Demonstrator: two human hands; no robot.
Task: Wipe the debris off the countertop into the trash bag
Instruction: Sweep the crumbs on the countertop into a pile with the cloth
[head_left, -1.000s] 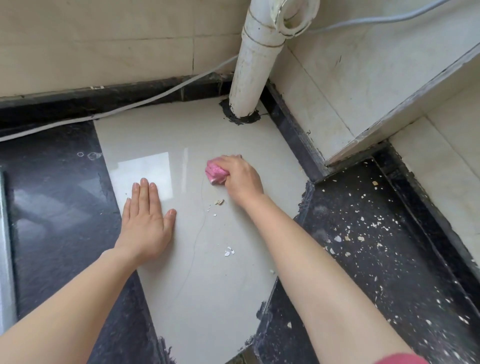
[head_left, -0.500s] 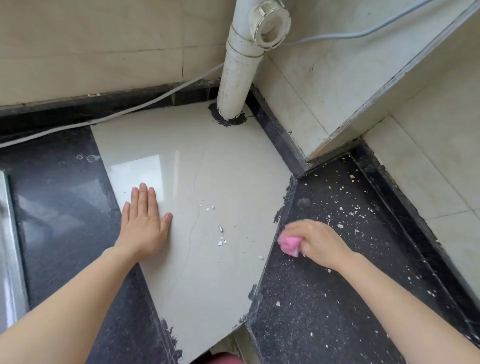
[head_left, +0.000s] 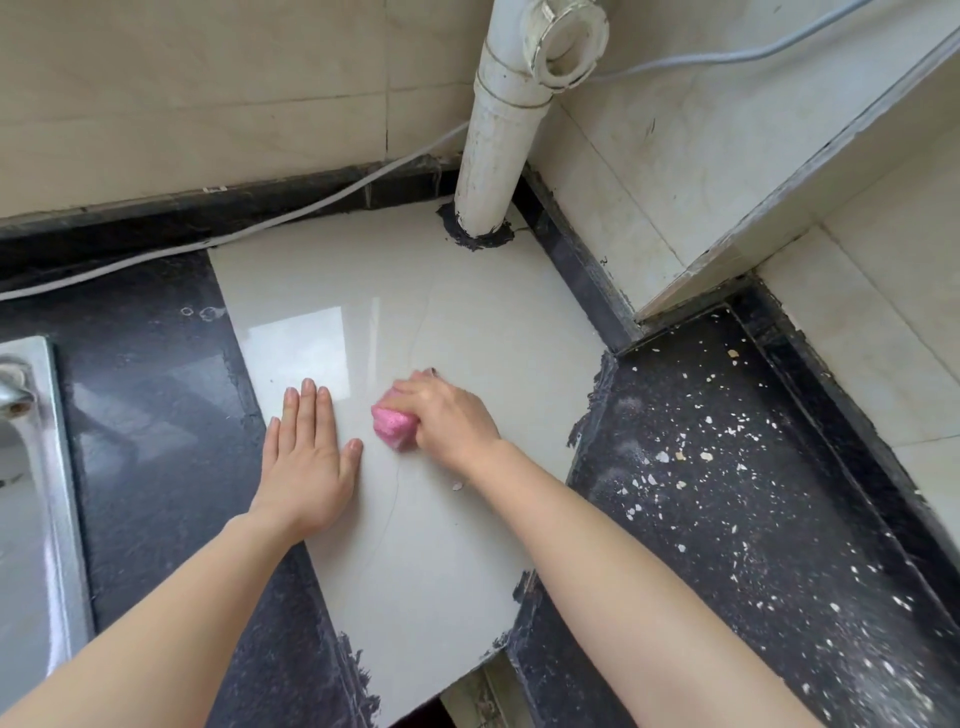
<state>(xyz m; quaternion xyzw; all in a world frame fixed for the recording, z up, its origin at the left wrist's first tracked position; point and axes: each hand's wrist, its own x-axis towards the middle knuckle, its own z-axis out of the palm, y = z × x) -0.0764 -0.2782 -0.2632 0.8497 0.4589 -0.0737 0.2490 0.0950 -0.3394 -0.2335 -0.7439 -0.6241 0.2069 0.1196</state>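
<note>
Pale desk (head_left: 467, 322) corner: a pink sponge (head_left: 394, 427), perhaps cloth, is clenched in the right grip (head_left: 447, 415); the left grip (head_left: 306, 462) is laid flat, fingers straight. Debris (head_left: 675, 467) is scattered rightward, nearer the right grip.

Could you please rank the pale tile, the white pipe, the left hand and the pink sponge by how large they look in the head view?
1. pale tile
2. white pipe, cropped at the top
3. left hand, nearer the camera, so close to the pipe
4. pink sponge, partly covered by the right hand
</note>
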